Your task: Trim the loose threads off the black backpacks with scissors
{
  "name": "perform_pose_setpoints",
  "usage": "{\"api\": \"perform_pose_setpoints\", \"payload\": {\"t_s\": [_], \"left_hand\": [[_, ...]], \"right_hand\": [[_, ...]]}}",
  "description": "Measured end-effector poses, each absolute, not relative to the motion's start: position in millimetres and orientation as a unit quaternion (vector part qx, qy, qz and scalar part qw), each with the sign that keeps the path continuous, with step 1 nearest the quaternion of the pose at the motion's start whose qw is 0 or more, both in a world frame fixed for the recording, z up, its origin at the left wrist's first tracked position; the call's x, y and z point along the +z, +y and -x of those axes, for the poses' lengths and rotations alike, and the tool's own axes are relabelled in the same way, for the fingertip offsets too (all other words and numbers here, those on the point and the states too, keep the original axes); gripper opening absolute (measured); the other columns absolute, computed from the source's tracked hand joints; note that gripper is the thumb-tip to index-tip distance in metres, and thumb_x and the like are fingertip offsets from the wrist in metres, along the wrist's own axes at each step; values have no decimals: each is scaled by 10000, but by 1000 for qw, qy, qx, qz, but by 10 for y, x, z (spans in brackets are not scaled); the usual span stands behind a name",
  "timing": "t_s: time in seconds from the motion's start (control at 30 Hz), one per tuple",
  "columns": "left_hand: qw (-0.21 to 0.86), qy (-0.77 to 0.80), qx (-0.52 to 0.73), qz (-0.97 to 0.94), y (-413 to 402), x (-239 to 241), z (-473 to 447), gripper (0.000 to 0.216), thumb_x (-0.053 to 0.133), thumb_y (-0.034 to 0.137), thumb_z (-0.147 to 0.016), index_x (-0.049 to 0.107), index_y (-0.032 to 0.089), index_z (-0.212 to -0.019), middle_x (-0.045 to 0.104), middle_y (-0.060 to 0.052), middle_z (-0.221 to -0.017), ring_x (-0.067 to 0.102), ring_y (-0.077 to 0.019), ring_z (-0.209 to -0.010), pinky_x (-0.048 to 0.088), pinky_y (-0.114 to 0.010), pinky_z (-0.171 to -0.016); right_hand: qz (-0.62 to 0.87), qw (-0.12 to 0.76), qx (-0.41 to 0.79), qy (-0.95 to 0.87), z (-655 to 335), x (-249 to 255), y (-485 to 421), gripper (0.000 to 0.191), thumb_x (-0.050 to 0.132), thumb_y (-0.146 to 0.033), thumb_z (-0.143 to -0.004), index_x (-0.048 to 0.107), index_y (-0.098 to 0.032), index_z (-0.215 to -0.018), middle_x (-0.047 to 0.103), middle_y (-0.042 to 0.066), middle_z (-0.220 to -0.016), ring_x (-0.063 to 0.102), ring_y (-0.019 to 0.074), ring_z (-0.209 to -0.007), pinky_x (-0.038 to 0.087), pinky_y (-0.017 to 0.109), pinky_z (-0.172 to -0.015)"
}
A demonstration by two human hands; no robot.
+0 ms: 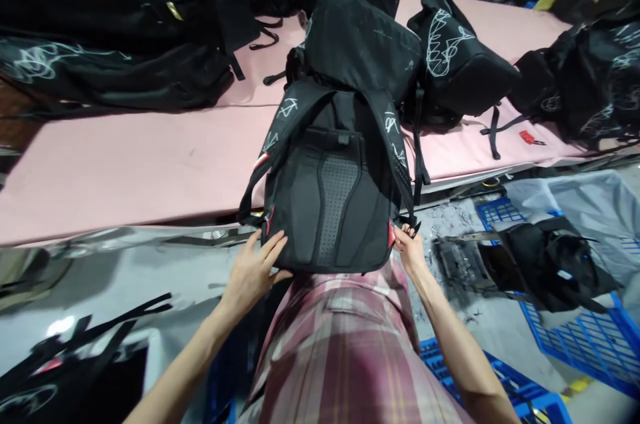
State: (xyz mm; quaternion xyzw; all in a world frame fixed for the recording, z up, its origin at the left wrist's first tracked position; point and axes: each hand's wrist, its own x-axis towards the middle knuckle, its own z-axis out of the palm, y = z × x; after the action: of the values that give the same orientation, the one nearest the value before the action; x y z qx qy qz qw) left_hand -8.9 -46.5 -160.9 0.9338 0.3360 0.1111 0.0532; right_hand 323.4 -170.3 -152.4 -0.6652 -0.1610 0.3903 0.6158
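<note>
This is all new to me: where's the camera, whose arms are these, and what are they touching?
No machine here: these bare arms belong to a person whose head-worn camera looks forward and down. Their left hand touches one lower corner of a black backpack; their right hand has its grip beside a red patch at the other. The backpack's padded back and shoulder straps face the person, its lower end past a pink table's edge. Other black bags lie on that table.
</note>
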Motion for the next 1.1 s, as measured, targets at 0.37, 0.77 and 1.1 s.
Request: {"api": "perform_pose_setpoints", "payload": {"t_s": [0.37,0.77,1.1], "left_hand": [[104,253,171,-947,-855,-1834,-397,397,607,447,-755,625,255,-1102,633,-58,-1139,401,-347,-1182,390,-500,-918],[121,255,202,-938,-919,-1814,-389,342,574,374,-800,610,230,-1108,624,-72,-1141,346,-321,-1248,381,-510,-979],[257,499,288,-776,-1083,-1882,-289,407,470,448,-822,509,182,-1128,547,-129,-1157,489,-283,-1136,411,-467,-961]], "right_hand": [[716,627,292,-94,-3778,-1641,-2126,350,620,-496,-619,548,-158,-667,433,-54,-528,196,47,-410,148,216,-401],[758,606,219,-104,-3329,-1878,-2518,276,678,-404,-566,613,-157,-672,595,8,-664,498,145,-641,395,248,-578],[753,616,219,-77,-3506,-1857,-2389,288,656,-407,-591,586,-159,-720,518,-23,-613,418,104,-560,324,212,-476]]}}
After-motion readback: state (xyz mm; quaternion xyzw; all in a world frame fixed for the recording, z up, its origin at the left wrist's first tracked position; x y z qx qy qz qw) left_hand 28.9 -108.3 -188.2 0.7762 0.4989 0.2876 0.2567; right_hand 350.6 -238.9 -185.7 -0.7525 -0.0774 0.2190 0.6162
